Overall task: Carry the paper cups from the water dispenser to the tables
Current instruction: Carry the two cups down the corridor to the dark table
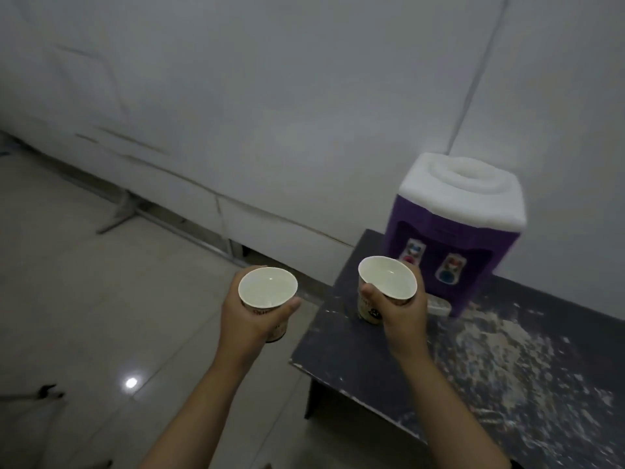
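I hold one white paper cup in each hand. My left hand [252,321] grips the left paper cup [268,286] from below and behind, out over the floor to the left of the table. My right hand [399,311] wraps the right paper cup [387,277] above the table's near-left corner, just in front of the water dispenser [455,231]. The dispenser is purple with a white top and two taps, and carries no bottle. Both cups stand upright with their pale insides showing.
The dispenser stands on a low dark table [490,360] with worn, flaking paint, set against a white wall [304,96]. Glossy beige floor tiles [101,299] spread to the left. A metal frame leg [118,218] rests by the wall base.
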